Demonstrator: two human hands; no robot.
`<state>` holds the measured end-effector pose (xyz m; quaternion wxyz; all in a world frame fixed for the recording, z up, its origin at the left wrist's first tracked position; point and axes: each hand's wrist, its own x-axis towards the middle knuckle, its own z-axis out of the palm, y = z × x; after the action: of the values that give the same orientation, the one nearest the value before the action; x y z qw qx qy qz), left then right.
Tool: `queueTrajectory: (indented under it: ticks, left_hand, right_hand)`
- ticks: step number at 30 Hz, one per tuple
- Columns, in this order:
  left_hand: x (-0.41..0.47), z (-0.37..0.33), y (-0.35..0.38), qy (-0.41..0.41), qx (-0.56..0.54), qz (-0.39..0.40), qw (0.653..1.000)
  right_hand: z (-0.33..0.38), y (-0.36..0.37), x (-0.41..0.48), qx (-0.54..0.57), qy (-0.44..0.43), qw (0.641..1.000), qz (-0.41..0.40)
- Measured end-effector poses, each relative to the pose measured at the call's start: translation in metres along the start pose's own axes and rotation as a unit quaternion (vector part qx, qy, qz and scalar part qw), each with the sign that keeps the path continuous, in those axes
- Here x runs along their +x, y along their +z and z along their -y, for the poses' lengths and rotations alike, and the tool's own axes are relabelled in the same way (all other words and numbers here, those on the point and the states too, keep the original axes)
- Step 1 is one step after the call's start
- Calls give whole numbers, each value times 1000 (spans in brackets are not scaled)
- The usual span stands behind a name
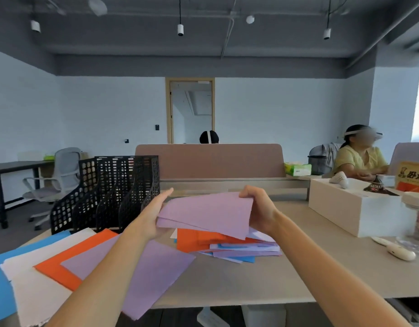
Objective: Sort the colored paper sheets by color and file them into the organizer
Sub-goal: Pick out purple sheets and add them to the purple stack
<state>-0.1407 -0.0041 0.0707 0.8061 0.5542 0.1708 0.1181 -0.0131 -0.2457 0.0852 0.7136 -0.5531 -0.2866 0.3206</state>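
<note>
Both my hands hold a few lilac sheets (208,214) lifted above the desk. My left hand (154,215) grips their left edge and my right hand (260,208) pinches the upper right corner. Below them lies a mixed pile (227,246) of orange, lilac, white and blue sheets. To the left, sorted sheets lie fanned out: blue (1,279), white (38,286), orange (62,263) and lilac (156,272). The black mesh organizer (104,194) with several slots stands at the back left of the desk.
A white box (354,213) sits on the right with small items on and beside it, among them a white device (400,252) and a glass jar (418,220). A brown desk divider (211,161) runs behind. Two people sit beyond it. An office chair (55,178) stands left.
</note>
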Motion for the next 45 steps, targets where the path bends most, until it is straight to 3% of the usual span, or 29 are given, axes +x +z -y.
queueTrajectory:
  ticks: [3,7,9,14,17,19,21,23,27,32,35,43,45]
  left_hand:
    - [-5,-12,22,61,103,0,993]
    - [-1,-20,27,170,96,68,978]
    - [6,-14,25,191,109,97,971]
    - [27,22,19,72,218,72,971]
    - [42,43,22,-5,207,-34,978]
    - [52,58,23,-45,238,-65,968]
    - [62,75,24,-63,270,-78,958]
    - [67,82,28,-37,310,-90,946]
    - [84,73,35,131,462,-139,866]
    - [64,42,59,308,328,-181,875]
    - [56,37,70,317,294,-160,887]
    - [43,73,79,260,261,-132,920]
    - [41,77,87,259,286,-147,911]
  right_hand:
    - [12,-9,-7,-32,-11,999,16]
    - [21,-24,-8,-20,-38,998,55]
    - [17,-31,-3,-32,-17,999,31]
    - [-10,-42,19,-78,56,991,-92]
    - [-24,-52,34,-118,90,982,-113]
    - [-37,-59,40,-208,136,956,-157]
    - [-51,-69,45,-364,147,898,-199]
    - [-58,-70,47,-424,103,875,-210]
    - [-45,-65,45,-401,-28,892,-207]
    - [-17,-51,26,-327,-220,889,-233]
    - [-18,-47,18,-314,-264,875,-256]
    - [-74,-47,5,-302,-192,875,-327]
    - [-80,-49,7,-297,-198,872,-336]
